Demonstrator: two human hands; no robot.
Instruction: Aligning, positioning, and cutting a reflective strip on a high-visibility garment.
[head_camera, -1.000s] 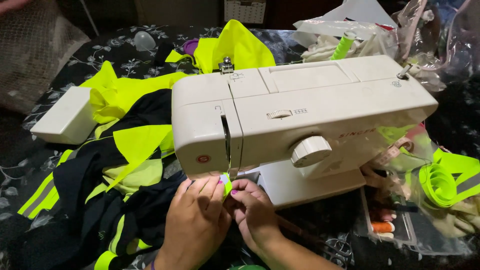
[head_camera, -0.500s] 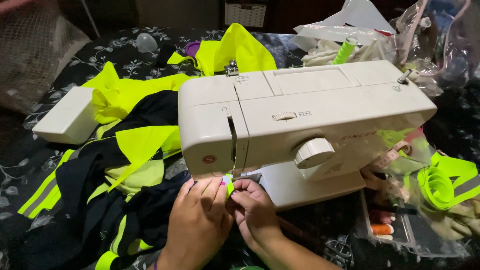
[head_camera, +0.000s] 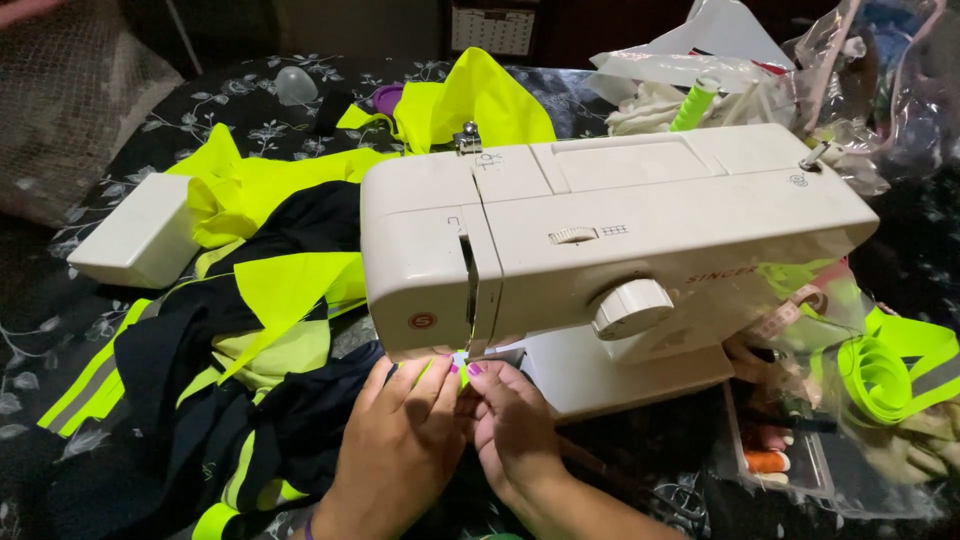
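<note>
A white sewing machine (head_camera: 620, 240) stands in the middle of the head view on a dark floral cloth. Both hands meet under its needle end. My left hand (head_camera: 400, 450) and my right hand (head_camera: 510, 425) pinch a small bit of neon-yellow fabric (head_camera: 458, 368) with their fingertips, close to the needle area. Black and neon-yellow garment pieces (head_camera: 260, 330) are heaped to the left of the machine and run under my left hand. The needle itself is hidden by the machine's head.
A white box-shaped machine part (head_camera: 135, 245) lies at the left. Neon-yellow reflective tape rolls (head_camera: 885, 380) and a clear box with thread spools (head_camera: 775, 455) sit at the right. Plastic bags and a green spool (head_camera: 695, 100) lie behind the machine.
The view has shifted slightly, so the machine sits further right in frame. Both hands stay pinched together at the needle end, fingertips a little closer under the machine's head.
</note>
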